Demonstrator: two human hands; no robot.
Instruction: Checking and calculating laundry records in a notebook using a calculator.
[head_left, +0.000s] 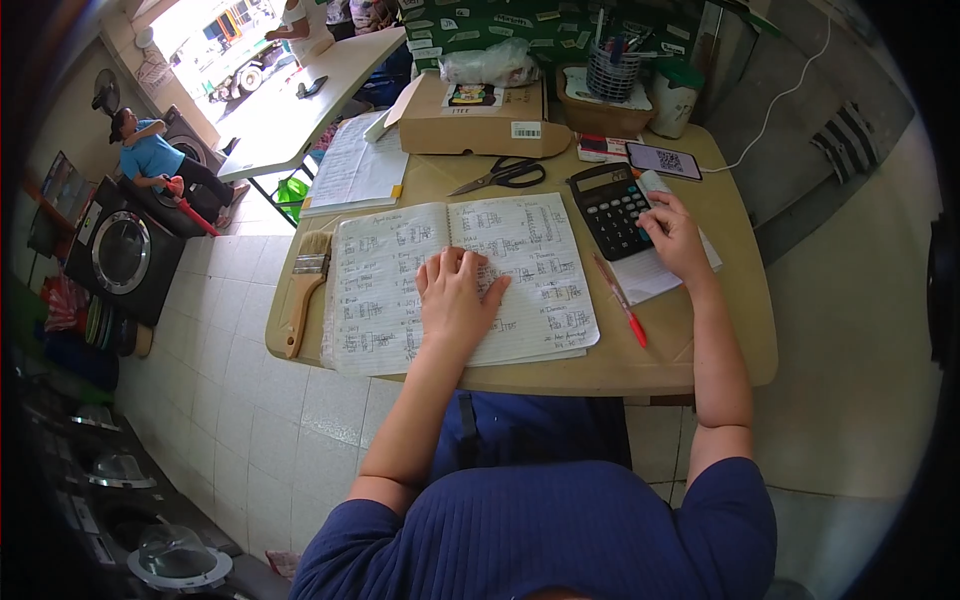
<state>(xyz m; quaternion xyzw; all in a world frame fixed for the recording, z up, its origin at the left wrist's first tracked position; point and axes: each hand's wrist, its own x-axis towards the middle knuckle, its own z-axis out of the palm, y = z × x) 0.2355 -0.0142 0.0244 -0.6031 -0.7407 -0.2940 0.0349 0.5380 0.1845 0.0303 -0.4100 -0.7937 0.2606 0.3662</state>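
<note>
My left hand (457,300) lies palm down with fingers stretched on an open spiral notebook (552,235), whose pages carry handwritten entries. My right hand (678,240) is at the right edge of a black calculator (607,208), bent fingers over its keys and nothing in its grasp. Under the calculator and that hand is a small pad of white paper (650,275). A pen with a red end (637,328) rests beside the notebook. Left of the notebook lies a paintbrush (300,305) with a wooden handle, and beyond the notebook are black-handled scissors (515,175).
Along the table's far side are a cardboard box (430,135), a phone (663,161) on a white cable, a pen basket (617,75) and a lidded jar (675,105). Stacked papers (360,165) lie far left. Beyond, a person (150,150) sits near front-loading washers (120,250).
</note>
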